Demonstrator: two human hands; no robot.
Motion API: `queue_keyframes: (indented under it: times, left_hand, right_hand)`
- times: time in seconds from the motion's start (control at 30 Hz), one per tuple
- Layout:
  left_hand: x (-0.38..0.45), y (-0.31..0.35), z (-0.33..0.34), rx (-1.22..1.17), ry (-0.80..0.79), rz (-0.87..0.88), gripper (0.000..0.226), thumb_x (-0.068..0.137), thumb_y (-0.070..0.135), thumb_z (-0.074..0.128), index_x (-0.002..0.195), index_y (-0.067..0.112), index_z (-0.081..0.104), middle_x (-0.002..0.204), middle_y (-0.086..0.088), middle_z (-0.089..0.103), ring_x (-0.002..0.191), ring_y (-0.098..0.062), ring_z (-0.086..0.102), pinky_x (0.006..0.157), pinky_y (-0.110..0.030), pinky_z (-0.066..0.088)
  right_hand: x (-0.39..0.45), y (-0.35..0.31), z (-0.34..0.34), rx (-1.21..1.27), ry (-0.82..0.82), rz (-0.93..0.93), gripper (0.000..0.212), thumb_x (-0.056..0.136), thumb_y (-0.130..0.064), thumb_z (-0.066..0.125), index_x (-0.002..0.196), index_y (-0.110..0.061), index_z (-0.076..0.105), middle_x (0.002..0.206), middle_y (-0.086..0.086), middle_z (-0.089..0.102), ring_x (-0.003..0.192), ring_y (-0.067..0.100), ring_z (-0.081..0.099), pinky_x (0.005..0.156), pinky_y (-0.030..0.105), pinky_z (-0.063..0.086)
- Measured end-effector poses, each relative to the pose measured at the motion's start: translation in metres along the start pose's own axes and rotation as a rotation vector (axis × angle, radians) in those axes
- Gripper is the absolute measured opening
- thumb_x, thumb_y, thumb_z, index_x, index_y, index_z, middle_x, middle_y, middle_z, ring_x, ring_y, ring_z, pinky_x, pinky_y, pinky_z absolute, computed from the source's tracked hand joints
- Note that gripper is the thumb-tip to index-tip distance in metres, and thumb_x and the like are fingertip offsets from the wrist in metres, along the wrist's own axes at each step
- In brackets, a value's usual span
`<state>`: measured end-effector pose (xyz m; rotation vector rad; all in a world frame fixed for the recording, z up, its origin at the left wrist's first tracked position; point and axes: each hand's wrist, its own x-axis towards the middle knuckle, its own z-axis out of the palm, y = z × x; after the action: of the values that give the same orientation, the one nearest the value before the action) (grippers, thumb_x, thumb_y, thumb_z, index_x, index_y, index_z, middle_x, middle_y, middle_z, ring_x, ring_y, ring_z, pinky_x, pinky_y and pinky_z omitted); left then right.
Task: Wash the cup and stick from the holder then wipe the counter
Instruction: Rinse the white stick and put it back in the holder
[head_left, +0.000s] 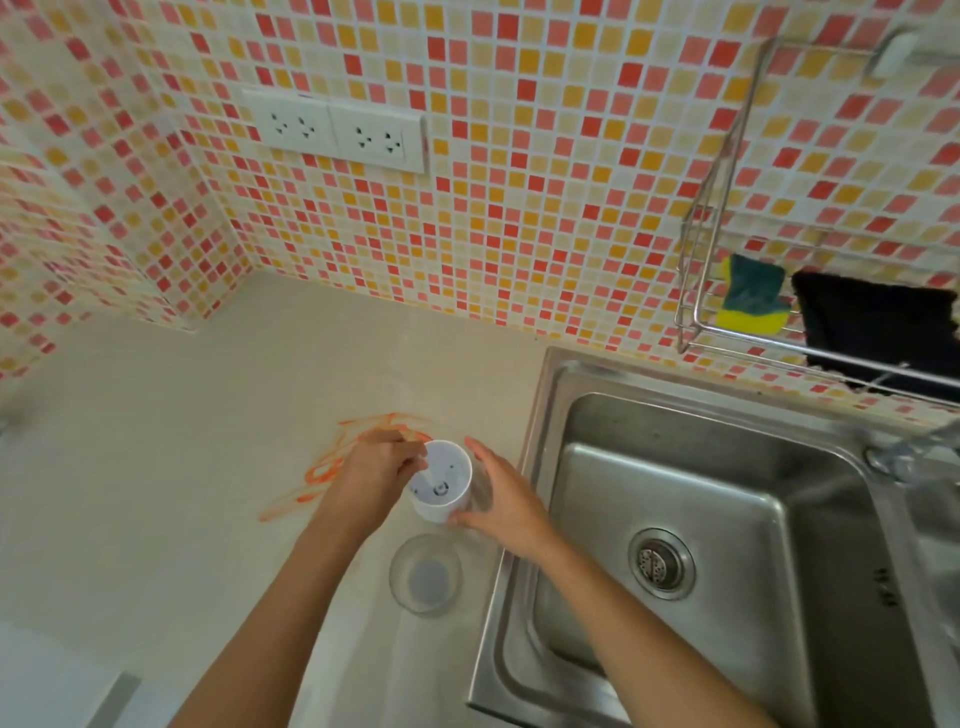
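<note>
The glass cup (426, 574) stands below the holder (441, 480); left grip (376, 475) pinches the stick (415, 451), right grip (501, 499) apart.

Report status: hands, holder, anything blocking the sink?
Left hand pinching stick at white holder. Right hand steadying it, fingers relaxed. Glass cup on counter, out. Sink unobstructed.

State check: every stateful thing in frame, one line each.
White plastic holder: upright, stick inside.
Thin white stick: left hand pinches it.
Right hand: open, against the holder.
Clear glass cup: upright, empty.
Beige counter: orange smears.
Steel sink: no dishes.
Green-yellow sponge: in wire rack.
</note>
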<state>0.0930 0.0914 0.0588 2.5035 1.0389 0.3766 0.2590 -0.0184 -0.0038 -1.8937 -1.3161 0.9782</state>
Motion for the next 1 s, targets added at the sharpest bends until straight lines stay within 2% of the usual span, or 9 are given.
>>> queue_keyframes:
  times: [0.13, 0.2, 0.27, 0.5, 0.7, 1.0]
  left_hand:
    - [-0.001, 0.006, 0.006, -0.018, -0.009, 0.043, 0.006, 0.082, 0.006, 0.072, 0.087, 0.008, 0.075, 0.079, -0.009, 0.068, 0.077, -0.029, 0.062, 0.069, -0.024, 0.036]
    - [-0.002, 0.009, 0.01, -0.011, -0.015, 0.057, 0.009, 0.084, 0.008, 0.068, 0.091, 0.008, 0.075, 0.082, -0.01, 0.068, 0.078, -0.03, 0.061, 0.068, -0.025, 0.039]
    - [-0.003, 0.008, 0.011, 0.003, -0.009, 0.057, 0.011, 0.086, 0.009, 0.066, 0.093, 0.008, 0.075, 0.084, -0.01, 0.068, 0.08, -0.031, 0.061, 0.069, -0.027, 0.042]
    - [-0.006, 0.002, 0.01, 0.027, 0.023, 0.076, 0.01, 0.08, 0.003, 0.072, 0.088, 0.008, 0.075, 0.075, -0.01, 0.067, 0.074, -0.033, 0.062, 0.065, -0.026, 0.038]
    - [-0.002, 0.0, 0.005, -0.005, 0.045, 0.111, 0.012, 0.079, 0.0, 0.073, 0.089, 0.006, 0.076, 0.08, -0.01, 0.07, 0.075, -0.032, 0.065, 0.067, -0.03, 0.048]
    - [-0.001, -0.002, 0.004, 0.044, 0.028, 0.13, 0.011, 0.081, 0.002, 0.072, 0.09, 0.007, 0.076, 0.078, -0.008, 0.069, 0.074, -0.03, 0.064, 0.065, -0.026, 0.044]
  right_hand:
    - [0.005, 0.0, 0.005, 0.015, -0.004, -0.019, 0.096, 0.064, -0.042, 0.085, 0.145, -0.036, 0.033, 0.145, -0.012, 0.043, 0.132, 0.007, 0.041, 0.108, 0.027, 0.035]
    - [0.006, -0.003, 0.005, 0.028, -0.012, -0.037, 0.089, 0.062, -0.04, 0.084, 0.138, -0.042, 0.038, 0.136, -0.016, 0.05, 0.124, 0.005, 0.048, 0.103, 0.033, 0.043]
    - [0.007, -0.008, 0.005, 0.042, -0.018, -0.038, 0.084, 0.061, -0.037, 0.084, 0.133, -0.043, 0.042, 0.131, -0.017, 0.053, 0.118, 0.004, 0.051, 0.099, 0.033, 0.046]
    - [0.007, -0.011, 0.006, 0.075, -0.027, -0.015, 0.082, 0.063, -0.033, 0.084, 0.133, -0.044, 0.042, 0.127, -0.021, 0.055, 0.115, 0.001, 0.052, 0.093, 0.023, 0.044]
    - [0.007, -0.013, 0.005, 0.083, -0.037, -0.014, 0.082, 0.065, -0.03, 0.085, 0.135, -0.039, 0.042, 0.129, -0.017, 0.055, 0.116, 0.004, 0.052, 0.092, 0.022, 0.042]
    - [0.007, -0.012, 0.007, 0.085, -0.046, -0.016, 0.082, 0.064, -0.034, 0.084, 0.135, -0.038, 0.041, 0.13, -0.016, 0.054, 0.118, 0.006, 0.052, 0.098, 0.031, 0.045]
